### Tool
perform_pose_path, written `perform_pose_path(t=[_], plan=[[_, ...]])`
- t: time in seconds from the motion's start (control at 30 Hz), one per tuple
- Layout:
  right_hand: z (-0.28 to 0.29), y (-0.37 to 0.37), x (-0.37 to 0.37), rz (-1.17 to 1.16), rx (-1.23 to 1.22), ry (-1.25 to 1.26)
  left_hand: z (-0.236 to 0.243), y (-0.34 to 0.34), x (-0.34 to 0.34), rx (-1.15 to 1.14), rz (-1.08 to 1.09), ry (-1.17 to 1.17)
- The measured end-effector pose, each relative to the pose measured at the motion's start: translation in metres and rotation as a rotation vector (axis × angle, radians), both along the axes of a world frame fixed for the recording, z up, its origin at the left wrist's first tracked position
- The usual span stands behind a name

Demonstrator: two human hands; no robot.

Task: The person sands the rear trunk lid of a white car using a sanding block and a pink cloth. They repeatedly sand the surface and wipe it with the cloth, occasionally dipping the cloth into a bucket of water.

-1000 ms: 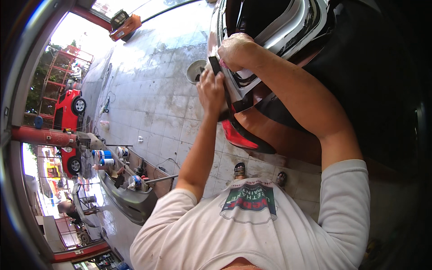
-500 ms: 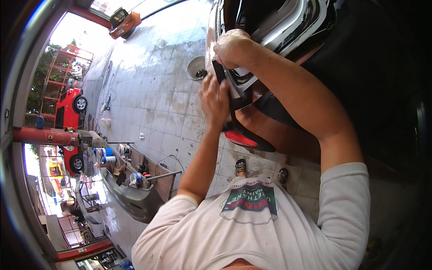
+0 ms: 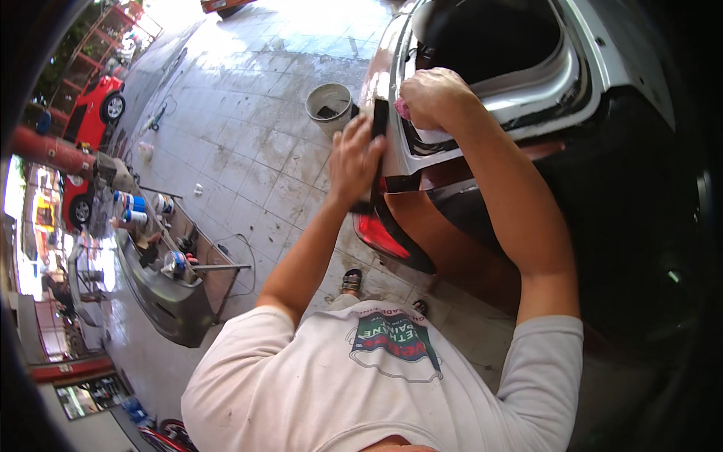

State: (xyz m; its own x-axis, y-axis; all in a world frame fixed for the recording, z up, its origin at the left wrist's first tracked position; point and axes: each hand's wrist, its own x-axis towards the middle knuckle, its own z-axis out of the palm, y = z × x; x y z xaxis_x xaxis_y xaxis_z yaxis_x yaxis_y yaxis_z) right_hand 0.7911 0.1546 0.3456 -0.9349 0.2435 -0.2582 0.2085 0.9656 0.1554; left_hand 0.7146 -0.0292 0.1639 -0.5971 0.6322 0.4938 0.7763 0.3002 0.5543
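My left hand (image 3: pixel 354 162) lies along the rear corner of a car body, fingers stretched and apart, slightly blurred. It is against or just beside a narrow black strip (image 3: pixel 380 120); whether it touches the strip I cannot tell. My right hand (image 3: pixel 438 96) is closed around a crumpled pink cloth (image 3: pixel 403 110), at the silver edge of the car's opening (image 3: pixel 512 105). Most of the cloth is hidden in the fist. Below the left hand sits a red tail light (image 3: pixel 380 237), beside a brown-orange body panel (image 3: pixel 429 226).
A pale bucket (image 3: pixel 328 102) with dark things inside stands on the tiled floor left of the car. Further left lies a grey bumper (image 3: pixel 169 301), with paint cans (image 3: pixel 129 202) and tools near it. A red car (image 3: pixel 94 113) is parked beyond a red post (image 3: pixel 56 149).
My view has shifted, showing more of the car's opening. The right hand, still closed on the pink cloth, is now further from the left hand. The left hand remains by the black strip.
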Motion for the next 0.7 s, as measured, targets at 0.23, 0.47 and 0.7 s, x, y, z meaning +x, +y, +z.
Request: perform_pose_path(t=[0.23,0.47,0.7], plan=[[0.016,-0.014,0.001,-0.046,-0.073,-0.010,-0.027,-0.013,-0.062,0.086,-0.135,0.036],[0.017,-0.006,-0.001,-0.039,-0.044,-0.042,-0.030,-0.001,-0.044,0.036,0.007,-0.110],[0.016,-0.011,0.005,-0.059,0.019,-0.040,-0.032,-0.044,-0.035,0.047,-0.275,0.038]])
